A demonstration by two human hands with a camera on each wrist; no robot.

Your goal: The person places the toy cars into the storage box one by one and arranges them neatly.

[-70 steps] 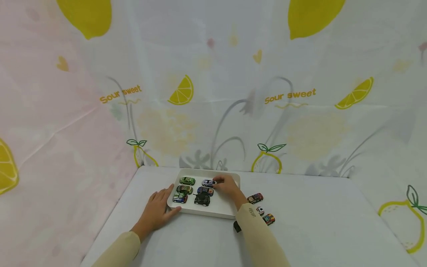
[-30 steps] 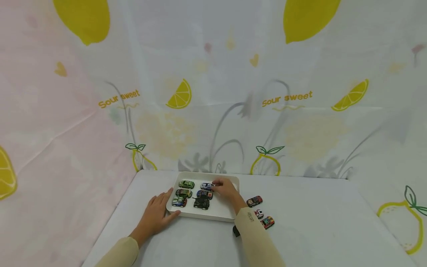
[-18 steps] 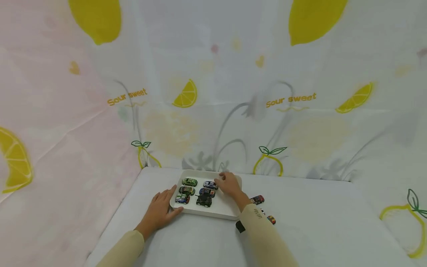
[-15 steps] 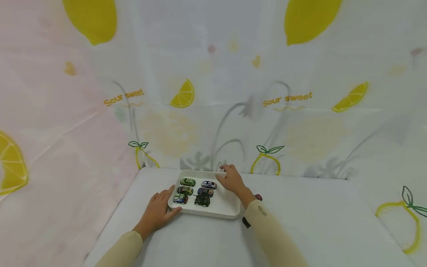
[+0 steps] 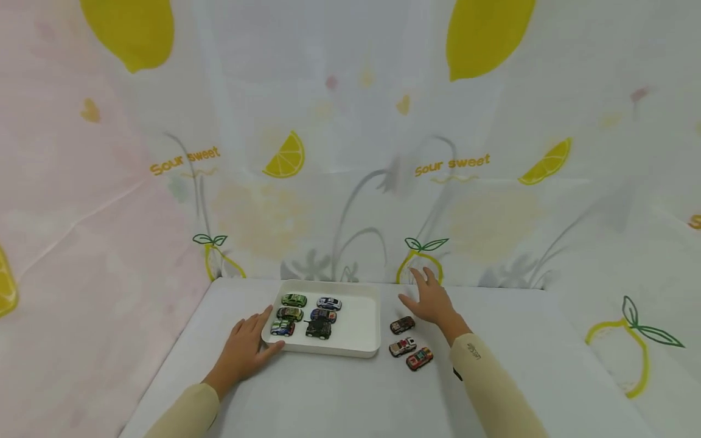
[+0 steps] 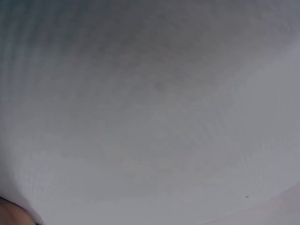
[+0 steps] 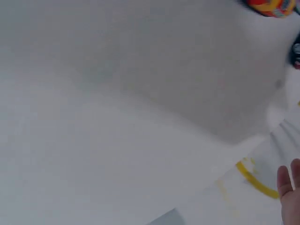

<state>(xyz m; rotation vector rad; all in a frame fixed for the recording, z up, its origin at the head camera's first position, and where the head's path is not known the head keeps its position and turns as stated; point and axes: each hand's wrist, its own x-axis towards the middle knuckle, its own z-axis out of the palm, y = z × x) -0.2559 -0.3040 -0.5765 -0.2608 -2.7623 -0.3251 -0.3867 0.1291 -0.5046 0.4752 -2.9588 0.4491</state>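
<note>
A white tray (image 5: 356, 322) holds several toy cars in two columns. On its left are a green car (image 5: 294, 300), a darker green and red car (image 5: 289, 314) and a white-green-blue one (image 5: 282, 328). The right column has a white police-style car (image 5: 329, 303), a blue car (image 5: 324, 316) and a black toy vehicle with a barrel (image 5: 318, 330). My left hand (image 5: 244, 350) rests against the tray's left side, fingers straight. My right hand (image 5: 431, 300) hovers right of the tray with fingers spread, holding nothing, just beyond a dark toy car (image 5: 402, 325).
A white-red car (image 5: 403, 347) and a red-orange car (image 5: 419, 359) lie right of the tray on the white table (image 5: 339, 395). The right wrist view catches part of an orange-yellow car (image 7: 272, 6). A lemon-print cloth (image 5: 350, 201) hangs behind the table.
My right hand has let go of the white police-style car in the tray, lifted and moved right, above the table. My left hand stays at the tray's side. The head view shifted slightly.
</note>
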